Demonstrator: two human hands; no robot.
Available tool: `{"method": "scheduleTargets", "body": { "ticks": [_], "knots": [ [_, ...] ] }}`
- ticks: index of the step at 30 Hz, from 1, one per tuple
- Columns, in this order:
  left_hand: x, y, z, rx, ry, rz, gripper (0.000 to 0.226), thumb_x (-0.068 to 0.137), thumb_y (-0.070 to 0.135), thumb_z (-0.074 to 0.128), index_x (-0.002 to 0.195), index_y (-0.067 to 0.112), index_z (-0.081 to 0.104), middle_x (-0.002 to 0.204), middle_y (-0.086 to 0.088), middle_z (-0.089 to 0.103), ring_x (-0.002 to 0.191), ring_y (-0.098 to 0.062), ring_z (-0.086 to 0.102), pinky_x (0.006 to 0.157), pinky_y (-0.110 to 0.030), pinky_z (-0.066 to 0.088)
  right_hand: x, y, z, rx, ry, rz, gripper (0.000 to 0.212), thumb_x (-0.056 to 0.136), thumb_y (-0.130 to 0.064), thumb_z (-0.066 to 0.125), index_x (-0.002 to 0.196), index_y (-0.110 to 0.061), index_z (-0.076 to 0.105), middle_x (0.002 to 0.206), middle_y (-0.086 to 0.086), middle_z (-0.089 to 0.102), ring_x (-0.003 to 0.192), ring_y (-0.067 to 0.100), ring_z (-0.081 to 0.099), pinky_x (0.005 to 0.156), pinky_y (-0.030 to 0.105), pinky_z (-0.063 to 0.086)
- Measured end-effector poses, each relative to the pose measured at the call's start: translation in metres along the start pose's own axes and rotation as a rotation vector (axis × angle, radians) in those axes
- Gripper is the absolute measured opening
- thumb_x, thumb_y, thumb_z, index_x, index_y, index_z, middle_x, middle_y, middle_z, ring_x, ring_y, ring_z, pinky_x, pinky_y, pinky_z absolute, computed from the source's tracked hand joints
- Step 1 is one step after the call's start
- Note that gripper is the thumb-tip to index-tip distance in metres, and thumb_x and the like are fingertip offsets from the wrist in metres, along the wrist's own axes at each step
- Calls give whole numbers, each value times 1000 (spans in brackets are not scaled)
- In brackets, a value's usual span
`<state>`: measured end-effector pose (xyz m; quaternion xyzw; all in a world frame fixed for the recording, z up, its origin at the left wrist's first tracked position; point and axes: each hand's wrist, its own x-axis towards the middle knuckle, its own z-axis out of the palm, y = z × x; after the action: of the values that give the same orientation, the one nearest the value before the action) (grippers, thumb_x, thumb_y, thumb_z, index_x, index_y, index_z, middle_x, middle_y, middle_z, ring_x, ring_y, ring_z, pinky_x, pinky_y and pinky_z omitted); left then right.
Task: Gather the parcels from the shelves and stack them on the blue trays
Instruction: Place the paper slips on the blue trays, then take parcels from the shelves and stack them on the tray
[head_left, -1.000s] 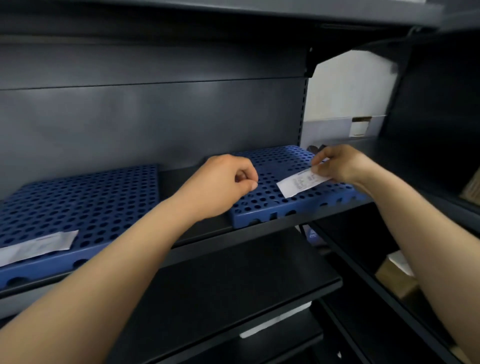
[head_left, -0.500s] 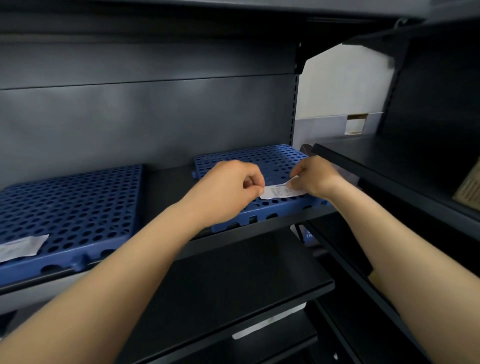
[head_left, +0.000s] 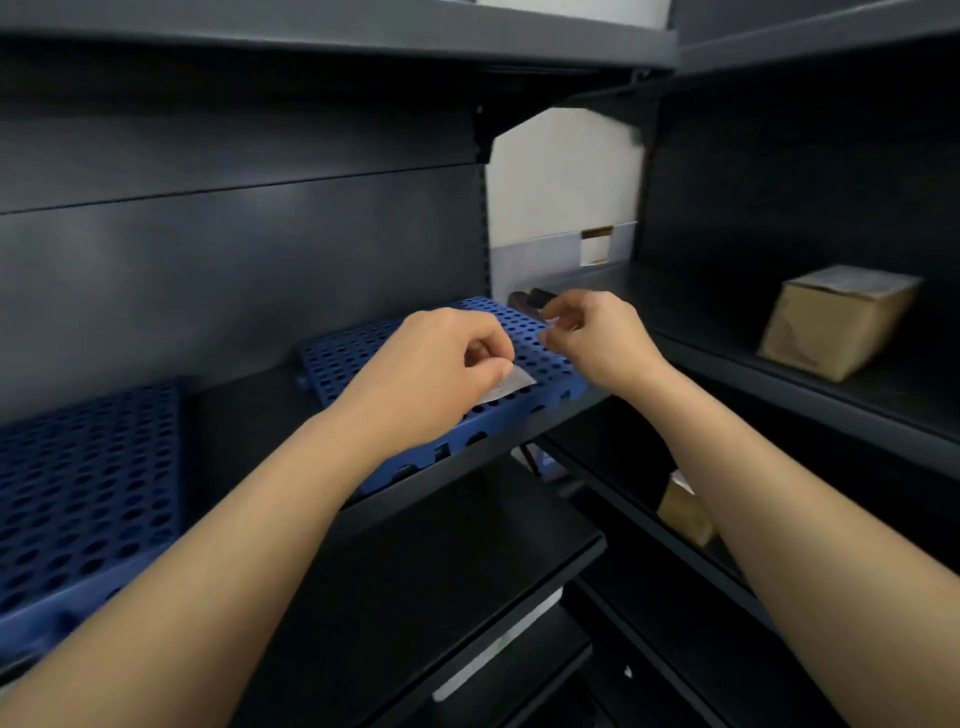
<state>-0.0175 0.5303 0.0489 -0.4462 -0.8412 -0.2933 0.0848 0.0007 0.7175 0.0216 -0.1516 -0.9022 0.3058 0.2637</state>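
Now, right blue tray (head_left: 353, 358): bears a paper slip (head_left: 511, 383), print unreadable, pinched by left hand (head_left: 441, 369).
Right hand (head_left: 597, 332): fingers curled, off the slip it pinched earlier; grip unclear.
Cardboard parcel (head_left: 836, 322): on side shelf (head_left: 717, 312), newly in view.

Brown cardboard parcel (head_left: 836, 325) stands well right of two blue trays (head_left: 353, 358).

One wide-angle view, worn on the head, faces forward and slightly down into dark shelves (head_left: 260, 270) from arm's reach. Forearms (head_left: 218, 561) enter from 7 and 4 o'clock. The left hand (head_left: 441, 364), pinching a paper slip (head_left: 511, 384), and the right hand (head_left: 592, 332) meet just above centre over a blue tray (head_left: 343, 358). A cardboard box (head_left: 836, 322) sits at 3 o'clock.
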Motion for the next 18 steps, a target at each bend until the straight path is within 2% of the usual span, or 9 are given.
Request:
{"method": "scheduleTargets", "body": {
  "ticks": [3, 5, 8, 12, 15, 18],
  "knots": [
    [15, 18, 9, -71, -29, 109, 8, 88, 23, 59, 87, 24, 67, 78, 11, 64, 75, -4, 58, 68, -23, 48, -22, 8, -30, -81, 118, 56, 27, 86, -21, 65, 112, -14, 65, 97, 2, 66, 93, 18, 61, 78, 24, 43],
    [24, 33, 18, -125, -49, 185, 9, 87, 22, 59, 86, 23, 68, 75, 11, 64, 73, -3, 58, 66, -19, 46, -40, 14, -55, -166, 181, 107, 25, 87, -23, 64, 110, -15, 65, 93, 0, 65, 93, 18, 61, 79, 25, 44],
    [35, 57, 33, -197, -95, 293, 9, 87, 22, 59, 85, 24, 67, 71, 11, 62, 66, -2, 56, 58, -14, 42, -69, 24, -91, -304, 257, 205, 28, 88, -25, 62, 114, -15, 63, 100, 1, 67, 97, 18, 60, 84, 31, 47],
    [45, 88, 58, -262, -156, 412, 8, 86, 24, 60, 86, 24, 67, 75, 11, 62, 72, -3, 56, 65, -20, 46, -108, 38, -129, -467, 360, 346, 31, 89, -27, 60, 118, -15, 61, 107, 3, 67, 100, 20, 60, 83, 31, 46],
    [50, 110, 80, -312, -206, 463, 7, 87, 25, 60, 88, 25, 67, 79, 11, 62, 75, -3, 57, 66, -19, 46, -129, 48, -149, -549, 400, 438, 33, 90, -28, 60, 120, -15, 60, 111, 4, 66, 105, 22, 59, 89, 36, 48],
    [56, 134, 102, -335, -251, 511, 6, 87, 26, 60, 88, 25, 66, 79, 12, 61, 74, -2, 56, 64, -17, 46, -145, 62, -170, -602, 439, 528, 35, 89, -31, 61, 119, -15, 60, 111, 6, 66, 104, 23, 59, 87, 35, 48]
  ]
}}
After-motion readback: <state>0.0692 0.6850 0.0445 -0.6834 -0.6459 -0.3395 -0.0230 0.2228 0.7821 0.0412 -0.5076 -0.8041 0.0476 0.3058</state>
